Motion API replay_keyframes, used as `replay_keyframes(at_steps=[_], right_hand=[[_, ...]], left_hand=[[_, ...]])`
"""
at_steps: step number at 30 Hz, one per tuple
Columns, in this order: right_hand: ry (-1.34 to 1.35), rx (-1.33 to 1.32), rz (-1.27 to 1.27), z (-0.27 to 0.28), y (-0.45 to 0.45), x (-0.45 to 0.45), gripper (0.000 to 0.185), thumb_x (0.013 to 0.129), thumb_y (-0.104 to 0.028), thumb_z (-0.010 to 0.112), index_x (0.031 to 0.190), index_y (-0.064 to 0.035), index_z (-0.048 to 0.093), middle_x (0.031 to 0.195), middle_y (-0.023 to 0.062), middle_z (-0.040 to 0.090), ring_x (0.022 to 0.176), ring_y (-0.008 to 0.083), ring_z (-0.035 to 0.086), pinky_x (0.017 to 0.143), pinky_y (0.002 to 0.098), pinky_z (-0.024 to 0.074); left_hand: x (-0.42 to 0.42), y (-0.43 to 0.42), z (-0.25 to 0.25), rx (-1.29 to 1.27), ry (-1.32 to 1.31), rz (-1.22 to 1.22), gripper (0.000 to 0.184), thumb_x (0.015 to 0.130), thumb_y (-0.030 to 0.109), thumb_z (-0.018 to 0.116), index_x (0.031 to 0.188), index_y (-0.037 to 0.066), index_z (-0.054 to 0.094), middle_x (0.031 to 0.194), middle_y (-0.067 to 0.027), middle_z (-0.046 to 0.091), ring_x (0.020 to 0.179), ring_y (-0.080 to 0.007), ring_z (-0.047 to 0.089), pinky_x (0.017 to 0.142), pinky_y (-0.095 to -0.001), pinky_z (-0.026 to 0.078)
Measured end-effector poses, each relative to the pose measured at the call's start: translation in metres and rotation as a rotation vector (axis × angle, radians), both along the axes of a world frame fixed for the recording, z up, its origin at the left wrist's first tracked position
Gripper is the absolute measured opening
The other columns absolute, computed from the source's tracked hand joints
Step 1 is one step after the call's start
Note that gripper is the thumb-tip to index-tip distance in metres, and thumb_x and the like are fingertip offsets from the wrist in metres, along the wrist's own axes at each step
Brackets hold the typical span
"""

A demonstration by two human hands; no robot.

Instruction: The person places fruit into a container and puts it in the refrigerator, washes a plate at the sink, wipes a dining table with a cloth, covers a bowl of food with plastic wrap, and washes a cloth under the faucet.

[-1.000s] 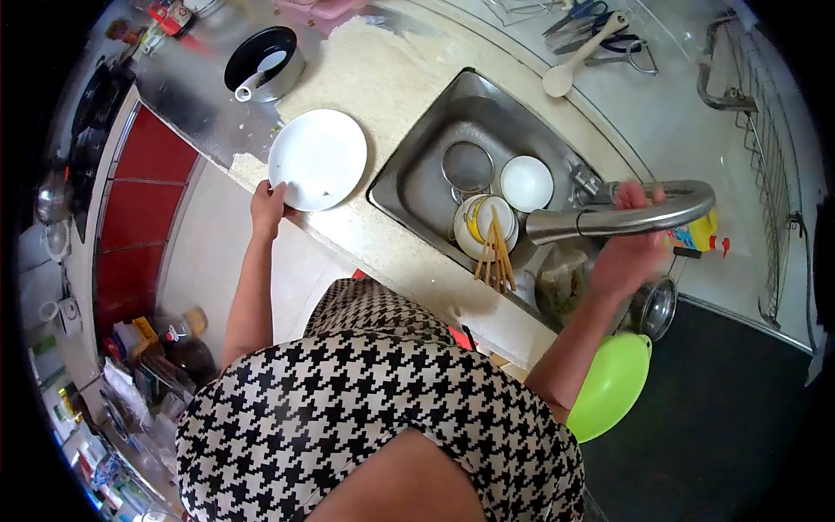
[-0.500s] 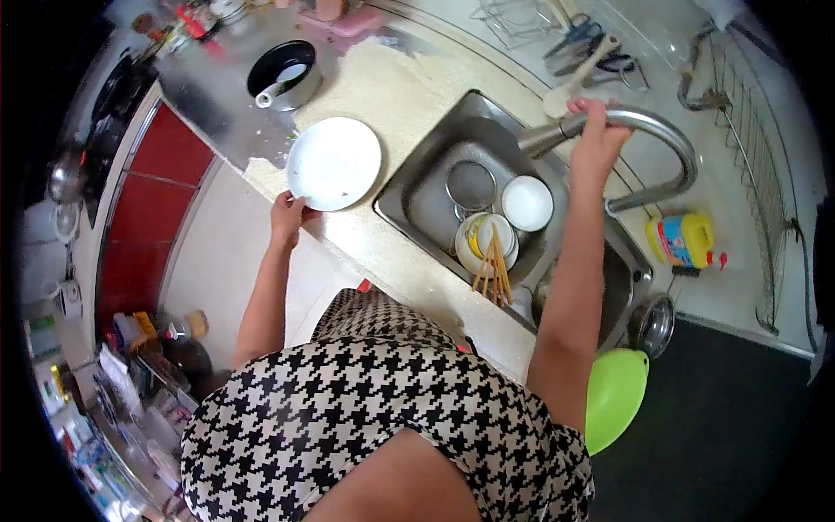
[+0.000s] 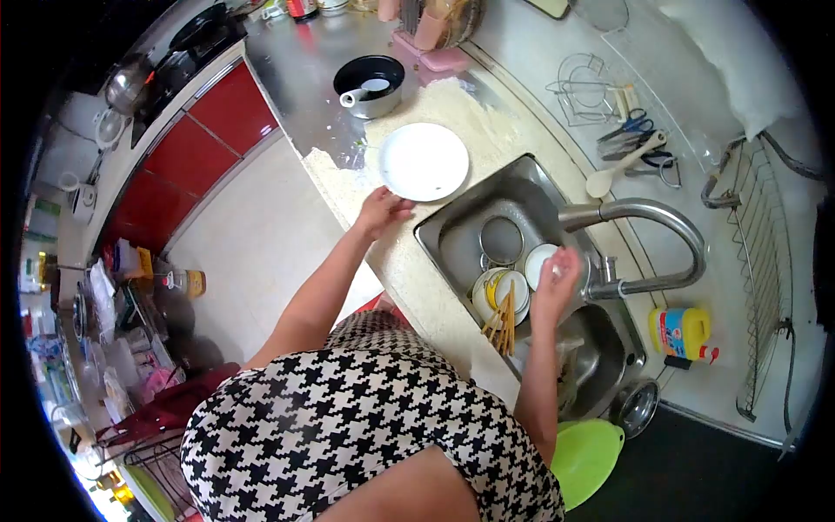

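Note:
A white plate (image 3: 424,163) lies on the counter left of the sink. At its near rim, my left hand (image 3: 384,213) pinches the edge. My right hand (image 3: 558,280) is over the sink with its fingers curled; motion smears it, and whether anything is in it cannot be made out. Just behind that hand is a white bowl (image 3: 538,262), partly hidden by it. In the sink basin (image 3: 452,235) are a round strainer (image 3: 502,240), stacked dishes (image 3: 484,300) and several wooden chopsticks (image 3: 502,327). The curved faucet (image 3: 652,209) stands free of both hands.
A black-lined pot (image 3: 370,85) stands on the counter beyond the plate. Right of the sink are a yellow detergent bottle (image 3: 683,332), a metal bowl (image 3: 637,407) and a green basin (image 3: 587,461). Scissors (image 3: 628,135) and a wooden spoon (image 3: 622,167) lie behind the sink.
My right hand has let go of the faucet and come down over the sink by the white bowl. My left hand stays at the plate's rim. The whole view has shifted.

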State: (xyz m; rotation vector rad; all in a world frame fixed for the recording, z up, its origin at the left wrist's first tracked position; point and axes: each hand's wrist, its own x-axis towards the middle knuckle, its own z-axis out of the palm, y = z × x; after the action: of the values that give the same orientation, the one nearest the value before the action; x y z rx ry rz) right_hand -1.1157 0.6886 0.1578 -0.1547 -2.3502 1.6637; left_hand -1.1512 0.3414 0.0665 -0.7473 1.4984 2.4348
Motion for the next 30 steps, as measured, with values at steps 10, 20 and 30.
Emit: replay_keyframes(at_steps=[10, 20, 30], right_hand=[[-0.247, -0.003, 0.219, -0.023, -0.021, 0.06, 0.023, 0.086, -0.01, 0.054, 0.108, -0.0009, 0.053, 0.1, 0.0088, 0.06, 0.091, 0.0155, 0.058, 0.081, 0.0286, 0.0456], [-0.296, -0.07, 0.04, -0.022, -0.02, 0.083, 0.022, 0.086, -0.008, 0.055, 0.107, -0.0006, 0.053, 0.1, 0.0066, 0.058, 0.093, 0.0143, 0.056, 0.084, 0.0263, 0.0432], [-0.361, -0.125, -0.172, -0.022, 0.055, 0.131, 0.017, 0.086, -0.01, 0.055, 0.1, -0.0022, 0.056, 0.087, 0.0057, 0.059, 0.08, 0.0132, 0.055, 0.075, 0.0259, 0.0439]], left_hand=[[-0.004, -0.067, 0.008, -1.445, 0.223, 0.153, 0.03, 0.076, 0.011, 0.06, 0.105, 0.008, 0.061, 0.083, -0.0122, 0.056, 0.076, -0.0246, 0.059, 0.068, -0.0333, 0.048], [-0.075, -0.115, 0.023, -1.606, 0.383, -0.242, 0.016, 0.07, 0.012, 0.063, 0.085, 0.008, 0.063, 0.087, -0.0113, 0.056, 0.085, -0.0305, 0.056, 0.071, -0.0395, 0.048], [-0.029, -0.037, 0.07, -2.002, 0.592, -0.571, 0.011, 0.077, 0.017, 0.057, 0.078, 0.006, 0.057, 0.083, -0.0117, 0.058, 0.072, -0.0291, 0.059, 0.065, -0.0394, 0.048]])
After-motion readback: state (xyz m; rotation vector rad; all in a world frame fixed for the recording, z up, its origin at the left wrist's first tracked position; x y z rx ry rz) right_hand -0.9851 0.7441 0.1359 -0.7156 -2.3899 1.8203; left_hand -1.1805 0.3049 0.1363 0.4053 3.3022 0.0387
